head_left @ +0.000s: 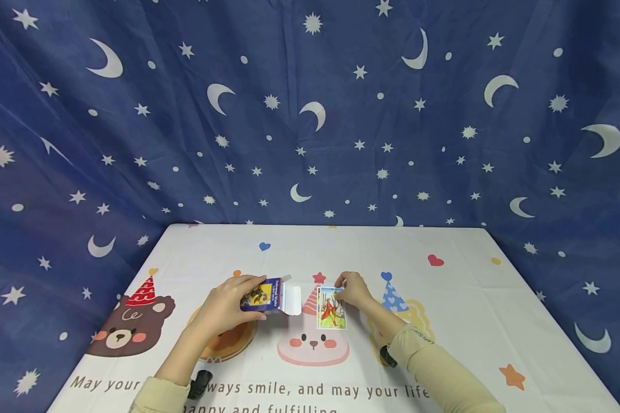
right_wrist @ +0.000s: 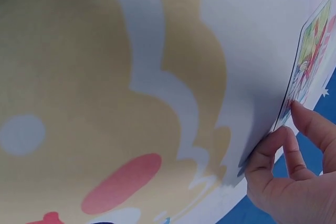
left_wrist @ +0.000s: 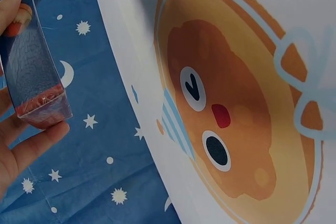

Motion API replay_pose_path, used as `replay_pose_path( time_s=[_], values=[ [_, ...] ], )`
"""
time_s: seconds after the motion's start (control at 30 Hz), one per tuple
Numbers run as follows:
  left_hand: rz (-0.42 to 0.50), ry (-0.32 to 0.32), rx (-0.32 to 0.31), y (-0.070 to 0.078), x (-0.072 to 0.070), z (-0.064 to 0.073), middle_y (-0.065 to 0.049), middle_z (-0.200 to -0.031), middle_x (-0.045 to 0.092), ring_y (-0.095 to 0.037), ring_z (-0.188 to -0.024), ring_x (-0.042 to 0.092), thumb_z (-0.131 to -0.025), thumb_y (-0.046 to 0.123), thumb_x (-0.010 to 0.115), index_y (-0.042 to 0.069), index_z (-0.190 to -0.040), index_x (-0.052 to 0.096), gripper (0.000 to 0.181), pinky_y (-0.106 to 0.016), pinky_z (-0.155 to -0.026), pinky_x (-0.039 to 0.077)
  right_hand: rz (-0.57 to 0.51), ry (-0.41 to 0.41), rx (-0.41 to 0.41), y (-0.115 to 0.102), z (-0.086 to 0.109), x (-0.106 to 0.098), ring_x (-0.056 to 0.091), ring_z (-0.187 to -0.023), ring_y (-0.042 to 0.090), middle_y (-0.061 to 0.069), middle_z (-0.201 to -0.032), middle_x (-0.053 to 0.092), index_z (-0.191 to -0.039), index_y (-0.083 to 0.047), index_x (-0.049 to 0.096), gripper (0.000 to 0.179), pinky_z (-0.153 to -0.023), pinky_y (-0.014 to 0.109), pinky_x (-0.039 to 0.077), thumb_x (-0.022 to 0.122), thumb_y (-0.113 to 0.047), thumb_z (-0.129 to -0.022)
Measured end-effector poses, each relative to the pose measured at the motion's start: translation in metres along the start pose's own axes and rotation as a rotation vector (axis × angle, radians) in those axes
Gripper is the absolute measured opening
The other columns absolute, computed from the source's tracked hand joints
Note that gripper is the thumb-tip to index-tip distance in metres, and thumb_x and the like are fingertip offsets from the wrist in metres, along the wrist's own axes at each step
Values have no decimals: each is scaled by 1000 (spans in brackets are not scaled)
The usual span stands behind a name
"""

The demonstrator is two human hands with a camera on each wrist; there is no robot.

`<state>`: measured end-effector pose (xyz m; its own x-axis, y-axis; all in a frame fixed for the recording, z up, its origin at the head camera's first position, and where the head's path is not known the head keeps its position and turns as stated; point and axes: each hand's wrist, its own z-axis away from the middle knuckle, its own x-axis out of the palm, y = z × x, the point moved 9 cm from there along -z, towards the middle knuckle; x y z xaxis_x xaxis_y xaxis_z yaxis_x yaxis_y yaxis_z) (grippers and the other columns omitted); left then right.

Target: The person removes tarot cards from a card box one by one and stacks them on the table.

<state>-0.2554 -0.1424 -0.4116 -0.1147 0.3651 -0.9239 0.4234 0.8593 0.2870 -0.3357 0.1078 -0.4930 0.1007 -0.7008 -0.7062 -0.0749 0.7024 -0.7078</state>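
Note:
My left hand [head_left: 226,305] grips a dark blue tarot card box [head_left: 262,295] by its sides, fingers and thumb curled round it. Its white flap [head_left: 292,300] stands open and points right. In the left wrist view the box [left_wrist: 31,61] shows a clear, shiny side, with fingertips at its lower end. To the right, my right hand [head_left: 355,290] pinches the upper right edge of a picture card [head_left: 331,308] showing a red-clad figure among sticks. The right wrist view has the card [right_wrist: 310,56] tilted over the cloth, held between thumb and fingers.
A white tablecloth [head_left: 460,321] printed with cartoon animals, hearts and lettering covers the table. Behind it hangs a dark blue curtain [head_left: 341,189] with moons and stars. Black wrist straps [head_left: 200,384] show at both cuffs.

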Motion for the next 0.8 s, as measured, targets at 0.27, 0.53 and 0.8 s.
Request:
replay_pose_path(
  time_s=[0.27, 0.53, 0.8],
  values=[
    [-7, 0, -2, -1, 0, -1, -11, -127, 60, -33, -116, 56, -65, 43, 84, 17, -132, 56, 78, -56, -92, 48, -36, -8, 22, 2, 0, 1, 45, -63, 13, 7, -74, 50, -83, 2, 62, 18, -48, 18, 43, 74, 5, -70],
    [-3, -6, -8, -1, 1, 0, -11, -127, 60, -32, -116, 56, -65, 44, 83, 16, -132, 56, 78, -56, -91, 48, -165, 17, 144, 21, 5, -9, 52, -54, 11, 5, -66, 56, -85, 4, 60, 10, -47, 17, 45, 65, 2, -78],
    [-4, 3, 0, -1, -1, 2, -11, -127, 60, -32, -115, 57, -64, 43, 84, 16, -132, 56, 78, -55, -89, 49, -274, -12, 295, 40, 10, -10, 55, -51, 11, 5, -65, 55, -88, 2, 59, 9, -46, 22, 51, 61, 2, -80]
  ],
)
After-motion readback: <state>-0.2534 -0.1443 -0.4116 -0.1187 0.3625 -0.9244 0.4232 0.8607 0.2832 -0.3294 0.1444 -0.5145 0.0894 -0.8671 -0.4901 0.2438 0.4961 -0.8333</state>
